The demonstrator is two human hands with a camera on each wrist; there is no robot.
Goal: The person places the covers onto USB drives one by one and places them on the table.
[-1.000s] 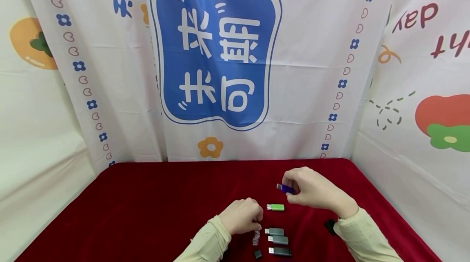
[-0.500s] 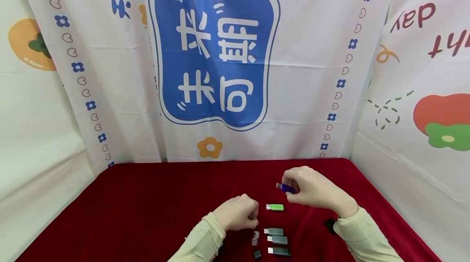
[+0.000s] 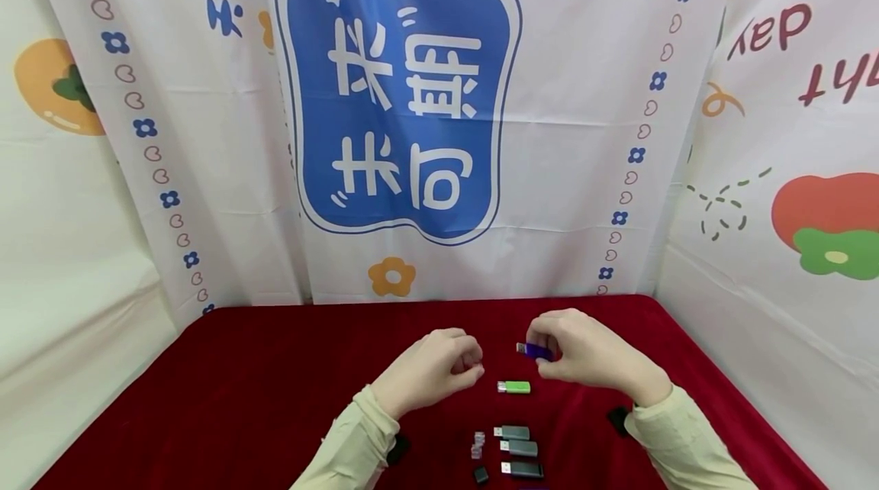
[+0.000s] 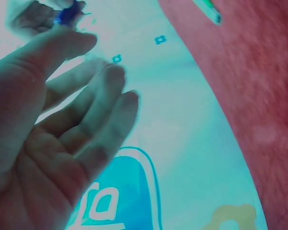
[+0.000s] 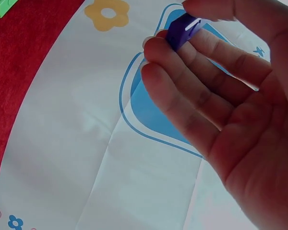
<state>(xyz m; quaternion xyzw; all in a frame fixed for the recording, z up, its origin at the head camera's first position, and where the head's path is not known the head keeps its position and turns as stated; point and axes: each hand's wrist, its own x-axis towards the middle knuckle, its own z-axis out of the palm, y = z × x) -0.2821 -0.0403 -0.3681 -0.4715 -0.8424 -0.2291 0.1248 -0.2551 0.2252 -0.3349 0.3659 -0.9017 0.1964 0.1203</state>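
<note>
My right hand (image 3: 584,349) pinches a blue-purple USB stick (image 3: 534,351) between thumb and fingers, its metal plug pointing left. The right wrist view shows the stick's purple body (image 5: 181,31) at the fingertips. My left hand (image 3: 436,368) is raised to the left of it, thumb and index finger close together. It seems to pinch a small clear cap, hardly visible and blurred in the left wrist view. Below the hands, a green USB stick (image 3: 515,387) with a clear plug end lies on the red cloth.
Several grey USB sticks (image 3: 519,448) lie in a column nearer the front. Left of them are small clear caps (image 3: 478,444) and a black cap (image 3: 481,475). The red cloth (image 3: 309,383) covers the table; printed white curtains (image 3: 563,169) stand around it.
My left hand has lifted from beside the clear caps and moved up and away, toward the height of the right hand. The right hand with the USB stick has stayed almost still.
</note>
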